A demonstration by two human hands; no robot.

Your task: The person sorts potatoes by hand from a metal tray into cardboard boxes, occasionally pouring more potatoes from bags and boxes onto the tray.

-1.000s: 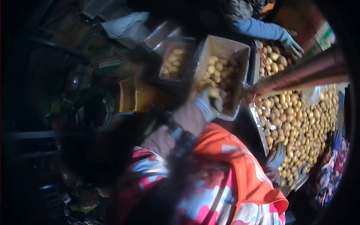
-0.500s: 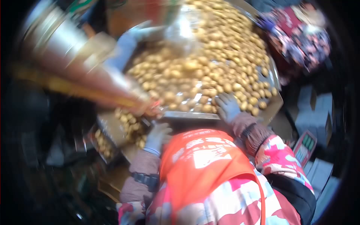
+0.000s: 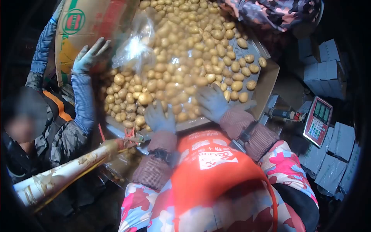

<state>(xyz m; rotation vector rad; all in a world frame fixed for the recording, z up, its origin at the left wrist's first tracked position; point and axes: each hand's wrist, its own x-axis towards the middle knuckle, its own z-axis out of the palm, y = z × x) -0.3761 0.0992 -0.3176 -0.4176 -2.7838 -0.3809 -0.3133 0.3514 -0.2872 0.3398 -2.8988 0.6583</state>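
Observation:
A broad heap of potatoes (image 3: 145, 98) covers a metal sorting tray (image 3: 192, 124) in front of me. My left hand (image 3: 160, 119), in a grey glove, rests at the near edge of the heap with its fingers apart. To its right, my right hand (image 3: 213, 102), gloved the same way, lies spread against potatoes with the thumb stretched out. Neither hand is wrapped around a potato. Between and beyond my hands the potatoes look blurred.
A co-worker at left has gloved hands (image 3: 88, 58) on a tilted cardboard box (image 3: 94, 23); clear plastic (image 3: 137, 46) hangs from it. A taped pole (image 3: 69, 168) juts in at lower left. A red scale (image 3: 319, 120) and white boxes (image 3: 324, 79) stand right. Another person's patterned sleeve (image 3: 278, 13) is beyond.
My left hand has come up from beside the tray's near edge onto the potatoes. My right hand has stayed at the heap, further in. The view has shifted, showing more of the co-worker.

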